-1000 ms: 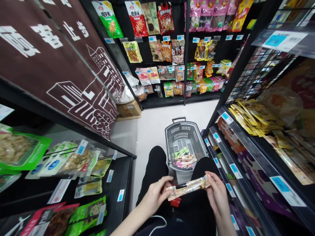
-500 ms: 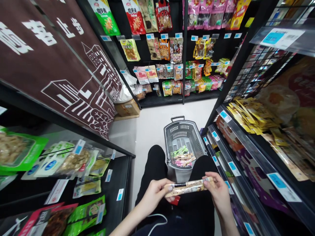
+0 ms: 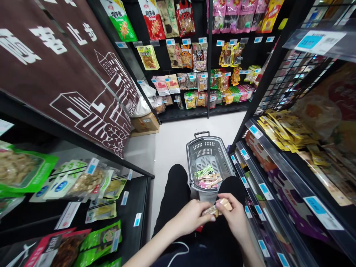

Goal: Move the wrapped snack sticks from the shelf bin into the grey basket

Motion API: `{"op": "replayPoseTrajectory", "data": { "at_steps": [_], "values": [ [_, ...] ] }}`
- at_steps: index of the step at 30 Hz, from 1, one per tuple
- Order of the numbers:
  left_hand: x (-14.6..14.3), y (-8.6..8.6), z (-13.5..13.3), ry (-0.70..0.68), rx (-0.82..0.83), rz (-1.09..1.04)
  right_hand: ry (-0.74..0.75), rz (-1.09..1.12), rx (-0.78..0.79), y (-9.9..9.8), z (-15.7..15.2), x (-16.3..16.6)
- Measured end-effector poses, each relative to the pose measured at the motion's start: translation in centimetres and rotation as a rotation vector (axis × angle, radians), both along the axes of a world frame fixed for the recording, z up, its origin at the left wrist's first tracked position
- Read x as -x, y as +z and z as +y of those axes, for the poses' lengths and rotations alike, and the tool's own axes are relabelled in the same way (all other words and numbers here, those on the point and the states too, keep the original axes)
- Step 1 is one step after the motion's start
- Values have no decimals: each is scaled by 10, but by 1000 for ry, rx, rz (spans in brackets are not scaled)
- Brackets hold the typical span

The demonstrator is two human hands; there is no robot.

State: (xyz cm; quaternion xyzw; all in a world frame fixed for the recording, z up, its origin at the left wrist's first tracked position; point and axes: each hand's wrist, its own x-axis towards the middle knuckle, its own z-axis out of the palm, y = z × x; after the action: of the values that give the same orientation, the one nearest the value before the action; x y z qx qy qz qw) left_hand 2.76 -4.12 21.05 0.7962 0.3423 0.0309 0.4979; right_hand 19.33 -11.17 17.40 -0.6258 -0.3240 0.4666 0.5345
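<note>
I crouch in a shop aisle with both hands together above my knees. My left hand (image 3: 191, 217) and my right hand (image 3: 235, 217) both pinch a long tan snack stick packet (image 3: 216, 208); only its short middle shows between the fingers. Just beyond my knees on the pale floor stands a grey plastic basket (image 3: 194, 159) with several pink, tan and green stick packets (image 3: 208, 178) lying in its bottom.
A black shelf at the left holds green and clear snack bags (image 3: 91, 181) under a brown banner (image 3: 63, 70). At the right, black shelves carry yellow packets (image 3: 286, 129) and blue price tags. More snack bags hang on the far rack (image 3: 194, 55). A cardboard box (image 3: 144, 122) sits on the floor.
My hands have drawn closer together along the packet. It was held stretched out by its two ends; now most of it is covered by my fingers.
</note>
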Motion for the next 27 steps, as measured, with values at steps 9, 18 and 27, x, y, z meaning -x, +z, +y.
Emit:
{"op": "replayPoseTrajectory", "data": {
  "at_steps": [9, 18, 27],
  "values": [
    [17, -6, 8, 57, 787, -108, -84, 112, -2, -1, -6, -17],
    [46, -18, 16, -104, 1091, -245, 34, 152, -43, -2, -12, -24],
    [44, -33, 9, 284, 998, -262, 144, 56, -240, 3, -17, -29]
  ]
}}
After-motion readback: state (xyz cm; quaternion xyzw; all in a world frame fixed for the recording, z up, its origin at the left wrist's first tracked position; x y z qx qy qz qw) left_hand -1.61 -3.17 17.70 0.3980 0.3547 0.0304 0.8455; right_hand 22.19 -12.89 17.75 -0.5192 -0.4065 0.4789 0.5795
